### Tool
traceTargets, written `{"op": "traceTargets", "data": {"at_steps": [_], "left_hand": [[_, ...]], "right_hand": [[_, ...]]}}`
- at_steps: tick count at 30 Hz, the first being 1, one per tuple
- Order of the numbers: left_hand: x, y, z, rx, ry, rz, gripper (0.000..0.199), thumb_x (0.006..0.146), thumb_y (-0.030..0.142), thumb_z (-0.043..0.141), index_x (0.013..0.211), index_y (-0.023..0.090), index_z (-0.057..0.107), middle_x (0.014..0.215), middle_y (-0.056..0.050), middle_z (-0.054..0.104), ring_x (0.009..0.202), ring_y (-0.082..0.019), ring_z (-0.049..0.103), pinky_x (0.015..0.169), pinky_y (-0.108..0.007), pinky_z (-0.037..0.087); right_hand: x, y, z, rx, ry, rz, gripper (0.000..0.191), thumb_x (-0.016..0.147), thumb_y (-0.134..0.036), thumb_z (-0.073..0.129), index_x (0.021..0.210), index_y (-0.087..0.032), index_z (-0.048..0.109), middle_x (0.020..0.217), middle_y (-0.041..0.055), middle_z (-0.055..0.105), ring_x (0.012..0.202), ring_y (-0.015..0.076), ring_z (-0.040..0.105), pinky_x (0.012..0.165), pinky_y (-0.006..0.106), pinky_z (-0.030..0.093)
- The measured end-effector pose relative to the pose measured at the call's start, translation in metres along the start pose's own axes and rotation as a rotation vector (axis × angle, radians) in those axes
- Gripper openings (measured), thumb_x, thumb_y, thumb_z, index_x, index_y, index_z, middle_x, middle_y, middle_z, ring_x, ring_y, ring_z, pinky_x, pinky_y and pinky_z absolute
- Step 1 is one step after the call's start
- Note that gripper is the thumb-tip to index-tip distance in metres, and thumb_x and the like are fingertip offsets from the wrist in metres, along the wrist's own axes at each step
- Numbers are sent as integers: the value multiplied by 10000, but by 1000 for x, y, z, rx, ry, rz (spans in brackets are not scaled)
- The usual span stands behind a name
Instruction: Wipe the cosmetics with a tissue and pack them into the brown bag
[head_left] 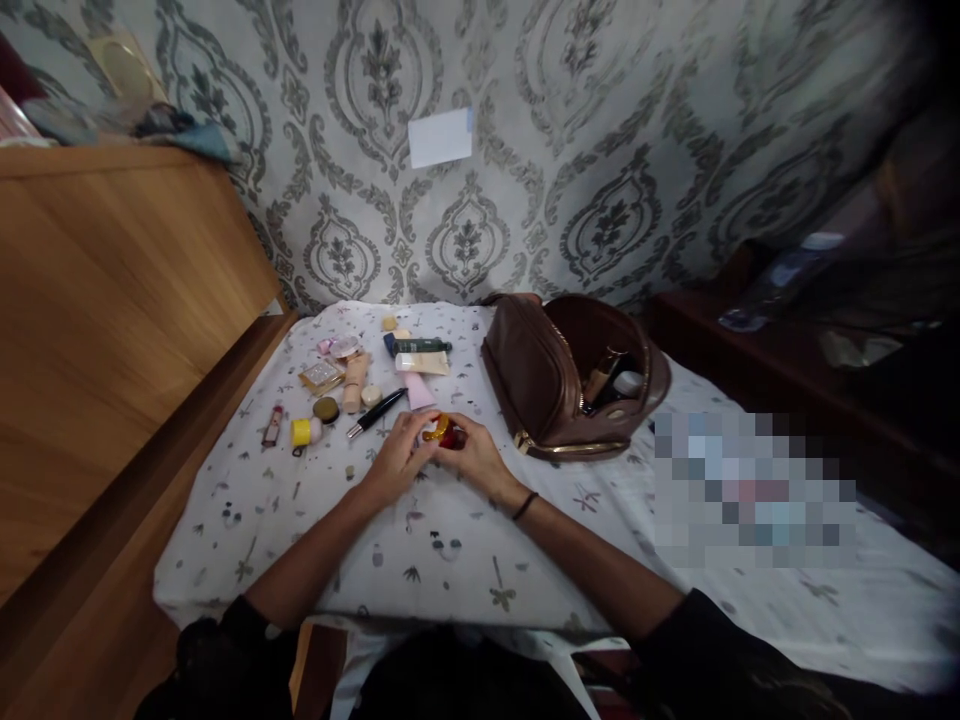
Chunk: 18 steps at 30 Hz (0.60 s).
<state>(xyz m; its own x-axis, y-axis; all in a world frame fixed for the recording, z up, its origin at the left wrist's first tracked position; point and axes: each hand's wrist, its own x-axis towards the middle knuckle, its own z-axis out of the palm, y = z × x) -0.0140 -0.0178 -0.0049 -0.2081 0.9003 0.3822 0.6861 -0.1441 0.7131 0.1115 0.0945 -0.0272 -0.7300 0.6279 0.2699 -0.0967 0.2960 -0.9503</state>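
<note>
In the head view, a white patterned cloth (517,575) is covering the surface, whose far edge is running along a wall (517,230) papered in grey damask. A white card (441,140) is showing on that wall. A wooden cabinet (127,270) is standing beside the left edge, and a clear bottle (780,280) is leaning in the dim area beyond the right edge.

Toward the far left corner, cosmetics are lying loose: a green tube (424,347), a cream tube (424,363), a beige tube (355,383), a gold compact (322,376), a vial (273,425) and a yellow-topped item (301,432). A black stick (379,413) is lying nearer the middle. A brown bag (521,370) is gaping open by the far edge, right of centre, with things inside.

Between the near and far edges, the left hand (394,462) and right hand (480,462) are holding a small red-and-gold item (448,436), seemingly a container, fingers closed around it from both sides. A pixelated patch is hiding part of the right side.
</note>
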Motion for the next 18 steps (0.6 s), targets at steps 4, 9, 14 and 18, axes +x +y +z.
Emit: {"op": "traceTargets", "data": {"at_steps": [4, 9, 14, 18], "left_hand": [[-5, 1, 6, 102, -32, 8, 523, 957, 372, 503, 1446, 253, 361, 1286, -113, 478, 1207, -248, 508, 1069, -424, 416], [-3, -3, 7, 110, 2, -9, 548, 947, 368, 514, 1440, 229, 321, 1288, -116, 496, 1235, -258, 501, 1080, -431, 398], [-3, -6, 5, 14, 106, -85, 629, 865, 385, 618, 1376, 198, 304, 1352, -143, 467, 1263, -293, 478, 1071, -454, 392], [-5, -2, 2, -62, 168, -24, 449, 901, 290, 524, 1293, 199, 325, 1300, -145, 468, 1212, -257, 501, 1031, -426, 427]], "right_hand": [[-2, 1, -4, -244, 22, -116, 525, 685, -225, 719, 1195, -145, 619, 1017, 82, 631, 938, 228, 606, 879, 377, 503], [-6, -1, -2, -321, 21, -169, 602, 714, -196, 667, 1298, -135, 534, 1039, 94, 593, 962, 240, 601, 873, 392, 513], [-8, -10, -1, -233, 109, -37, 550, 676, -266, 718, 1172, -190, 493, 1019, 46, 635, 882, 199, 622, 812, 342, 511], [-8, -16, -2, -238, 133, 53, 464, 665, -339, 744, 1044, -191, 520, 890, 15, 654, 762, 179, 618, 711, 302, 499]]}}
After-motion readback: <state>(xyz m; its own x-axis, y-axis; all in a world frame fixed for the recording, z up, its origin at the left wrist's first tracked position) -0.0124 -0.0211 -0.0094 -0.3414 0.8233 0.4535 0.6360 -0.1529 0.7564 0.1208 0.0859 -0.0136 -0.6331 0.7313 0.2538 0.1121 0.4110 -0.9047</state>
